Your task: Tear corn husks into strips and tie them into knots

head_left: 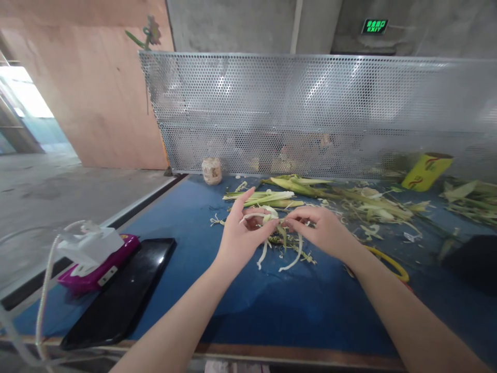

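My left hand (pixel 248 225) holds a small bundle of pale corn husk strips (pixel 268 213) between thumb and fingers, its index finger pointing up. Two whitish strips (pixel 298 253) hang from the bundle over the table. Close beside it, my right hand (pixel 316 225) is pinched at the bundle's right side; the tiny piece between its fingertips is hard to make out, seemingly a strip's end. Under the hands lie thin braided plant strands (pixel 308 256). Cut green husk pieces (pixel 267 198) rest just beyond the left hand.
On the blue table (pixel 303 316), husk leaves (pixel 373 204) are heaped at the back right. A yellow container (pixel 427 171) and a jar (pixel 212 171) stand by the perforated metal screen (pixel 252 93). Yellow-handled scissors (pixel 392 264) lie beneath my right forearm. At left are a black phone (pixel 128 290) and a purple power strip (pixel 97 277).
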Motion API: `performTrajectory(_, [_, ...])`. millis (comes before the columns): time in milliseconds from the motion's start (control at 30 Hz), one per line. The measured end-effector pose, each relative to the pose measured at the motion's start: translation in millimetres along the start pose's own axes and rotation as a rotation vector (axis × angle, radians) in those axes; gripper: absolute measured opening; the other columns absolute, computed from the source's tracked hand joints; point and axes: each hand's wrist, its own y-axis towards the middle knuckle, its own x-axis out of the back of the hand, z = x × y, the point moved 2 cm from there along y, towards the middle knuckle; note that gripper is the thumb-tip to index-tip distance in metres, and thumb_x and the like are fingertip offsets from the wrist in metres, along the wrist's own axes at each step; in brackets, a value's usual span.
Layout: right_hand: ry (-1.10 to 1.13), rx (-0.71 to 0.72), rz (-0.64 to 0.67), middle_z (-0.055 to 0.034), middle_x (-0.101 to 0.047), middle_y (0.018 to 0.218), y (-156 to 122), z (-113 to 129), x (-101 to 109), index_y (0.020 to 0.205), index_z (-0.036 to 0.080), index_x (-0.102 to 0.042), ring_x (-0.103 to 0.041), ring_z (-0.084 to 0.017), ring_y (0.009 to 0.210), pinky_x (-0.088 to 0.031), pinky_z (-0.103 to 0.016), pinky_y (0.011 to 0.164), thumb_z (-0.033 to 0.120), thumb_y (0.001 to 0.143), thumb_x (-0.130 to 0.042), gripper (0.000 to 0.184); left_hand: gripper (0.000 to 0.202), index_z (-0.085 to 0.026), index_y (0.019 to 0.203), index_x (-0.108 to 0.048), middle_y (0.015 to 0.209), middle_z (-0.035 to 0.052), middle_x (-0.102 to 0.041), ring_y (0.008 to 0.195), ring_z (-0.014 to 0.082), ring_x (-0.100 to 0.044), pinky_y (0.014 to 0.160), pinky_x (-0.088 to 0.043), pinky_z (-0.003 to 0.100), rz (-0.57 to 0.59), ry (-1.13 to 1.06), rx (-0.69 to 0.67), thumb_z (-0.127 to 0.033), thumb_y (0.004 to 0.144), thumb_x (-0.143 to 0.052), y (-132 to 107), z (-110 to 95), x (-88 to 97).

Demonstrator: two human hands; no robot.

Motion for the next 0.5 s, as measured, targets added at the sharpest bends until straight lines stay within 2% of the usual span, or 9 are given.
performTrajectory(167, [0.054, -0.049, 0.06, -0.0017, -0.063, 0.066, 0, -1, 7, 0.064, 0.017, -0.062, -0.055, -0.012, 0.062, -0.04, -0.025, 0.061, 0.021, 0.079, -0.049, 0.02, 0.072, -0.019, 0.124, -0.041, 0.075, 0.0013, -0.06, 0.056, 0.0103, -0.054, 0.042, -0.043, 0.02, 0.014, -0.052, 0.034, -0.02, 0.059, -0.073, 2, 0, -0.7])
performTrajectory(367, [0.187, -0.071, 0.1, -0.0017, -0.06, 0.066, 0, -8, 13, 0.064, 0.016, -0.063, -0.053, -0.011, 0.058, -0.039, -0.025, 0.059, 0.023, 0.078, -0.052, 0.019, 0.073, -0.017, 0.126, -0.04, 0.072, 0.0009, -0.06, 0.051, 0.0091, -0.053, 0.04, -0.042, 0.02, 0.029, -0.062, 0.062, -0.018, 0.06, -0.072, 3, -3, 0.0])
performTrajectory(500, [0.324, -0.108, 0.225, -0.0016, -0.06, 0.066, 0, -13, 9, 0.066, 0.016, -0.064, -0.053, -0.011, 0.06, -0.04, -0.025, 0.06, 0.029, 0.08, -0.053, 0.021, 0.072, -0.018, 0.126, -0.039, 0.077, 0.0018, -0.061, 0.057, 0.0107, -0.056, 0.043, -0.045, 0.02, 0.068, -0.029, 0.003, -0.02, 0.062, -0.072, 2, -1, 1.7])
